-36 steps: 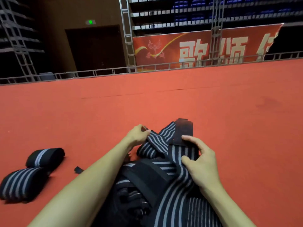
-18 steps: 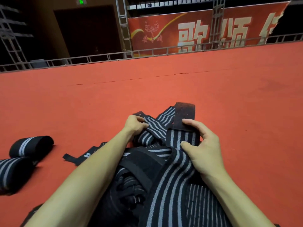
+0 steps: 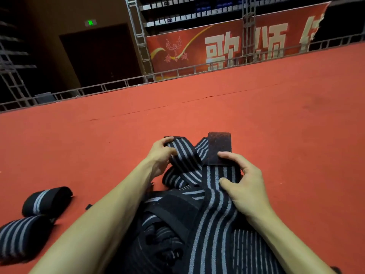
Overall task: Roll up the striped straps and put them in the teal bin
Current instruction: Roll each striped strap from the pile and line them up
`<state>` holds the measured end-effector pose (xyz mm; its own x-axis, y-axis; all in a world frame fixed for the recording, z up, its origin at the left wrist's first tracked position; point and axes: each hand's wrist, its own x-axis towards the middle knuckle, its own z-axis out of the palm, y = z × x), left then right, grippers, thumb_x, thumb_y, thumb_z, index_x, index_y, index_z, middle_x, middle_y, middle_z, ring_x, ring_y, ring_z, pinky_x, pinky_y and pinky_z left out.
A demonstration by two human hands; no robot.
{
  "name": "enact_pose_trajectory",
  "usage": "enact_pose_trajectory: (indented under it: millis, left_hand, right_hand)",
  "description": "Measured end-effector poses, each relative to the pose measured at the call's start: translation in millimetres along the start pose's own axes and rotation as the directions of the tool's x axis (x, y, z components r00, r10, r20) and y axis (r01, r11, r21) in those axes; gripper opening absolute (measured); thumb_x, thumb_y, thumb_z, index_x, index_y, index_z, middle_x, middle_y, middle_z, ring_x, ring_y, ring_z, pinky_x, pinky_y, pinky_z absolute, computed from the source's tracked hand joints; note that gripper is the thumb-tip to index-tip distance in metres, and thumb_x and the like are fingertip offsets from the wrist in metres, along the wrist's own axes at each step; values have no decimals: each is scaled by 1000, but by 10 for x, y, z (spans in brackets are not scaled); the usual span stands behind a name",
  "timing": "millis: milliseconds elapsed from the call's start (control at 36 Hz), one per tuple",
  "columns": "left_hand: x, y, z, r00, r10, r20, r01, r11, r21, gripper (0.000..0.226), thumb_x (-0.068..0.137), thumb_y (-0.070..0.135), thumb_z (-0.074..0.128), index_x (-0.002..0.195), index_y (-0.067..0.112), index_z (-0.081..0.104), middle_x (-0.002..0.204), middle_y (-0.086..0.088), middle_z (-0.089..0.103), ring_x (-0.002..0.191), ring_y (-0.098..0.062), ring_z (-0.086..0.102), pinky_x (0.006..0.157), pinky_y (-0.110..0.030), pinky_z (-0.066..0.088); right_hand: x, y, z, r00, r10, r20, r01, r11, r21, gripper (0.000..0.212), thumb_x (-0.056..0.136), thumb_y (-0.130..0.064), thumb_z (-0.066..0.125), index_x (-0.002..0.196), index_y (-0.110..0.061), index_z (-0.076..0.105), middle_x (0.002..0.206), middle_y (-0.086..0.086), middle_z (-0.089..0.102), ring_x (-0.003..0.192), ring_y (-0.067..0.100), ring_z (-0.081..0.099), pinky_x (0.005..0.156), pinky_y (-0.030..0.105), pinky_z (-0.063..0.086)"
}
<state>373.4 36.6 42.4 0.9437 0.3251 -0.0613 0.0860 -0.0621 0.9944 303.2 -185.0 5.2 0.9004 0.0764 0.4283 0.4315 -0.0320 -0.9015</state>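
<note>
A heap of black straps with grey stripes lies in front of me on the red carpet. My right hand grips one long striped strap just below its dark fastening patch, thumb on top of the stripes. My left hand pinches the end of a second striped strap that crosses under the first. Two rolled straps lie at the left, one behind the other. No teal bin is in view.
Red carpet stretches ahead to a low metal railing. Beyond it stand truss towers, a red banner with white characters and a dark doorway.
My left hand has shifted up along the second strap and now pinches its far end. My right hand keeps its grip. The view has tilted up a little.
</note>
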Motion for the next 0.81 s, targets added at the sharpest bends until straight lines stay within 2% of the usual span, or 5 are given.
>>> enact_pose_trajectory:
  millis: [56,194,361,583,806]
  left_hand:
    - [-60,87,-1,996,87,-17,-87,996,-6,56,85,-20,51,133,9,56,111,-11,59,83,-18,63,63,-23,53]
    - [-423,575,-78,909,410,-70,-406,912,61,30,89,-3,66,104,22,68,115,2,65,109,-16,61,93,-33,53]
    - [-864,1166,-249,832,547,-89,-544,837,58,39,88,-9,63,94,29,70,105,7,68,92,-13,64,94,-41,55]
    - [-1736,1994,-614,792,608,-60,-602,794,86,51,85,-12,62,94,37,74,115,-3,66,117,-29,61,102,-52,49]
    - [-2685,2609,-895,699,695,-169,-695,716,69,33,91,-8,58,100,21,71,101,-7,69,91,-18,66,85,-37,58]
  right_hand:
    - [-12,-77,-14,1000,15,-14,-15,1000,9,61,75,19,59,113,-29,67,105,-23,69,86,28,63,76,37,52]
    - [-30,-523,-85,999,-17,-49,24,992,126,47,78,11,72,105,-28,69,105,-17,70,96,-9,63,79,5,46]
    - [113,-1309,-189,981,-188,-48,191,980,64,44,78,8,73,101,-29,71,100,-17,72,100,-4,63,91,20,49]
    - [-41,-2500,-293,924,-383,2,383,924,8,44,78,11,69,96,-29,69,97,-18,68,92,-13,59,90,16,48]
    - [-251,-3343,-416,917,-396,-51,399,913,85,43,78,12,68,96,-27,70,95,-8,69,95,8,65,86,26,55]
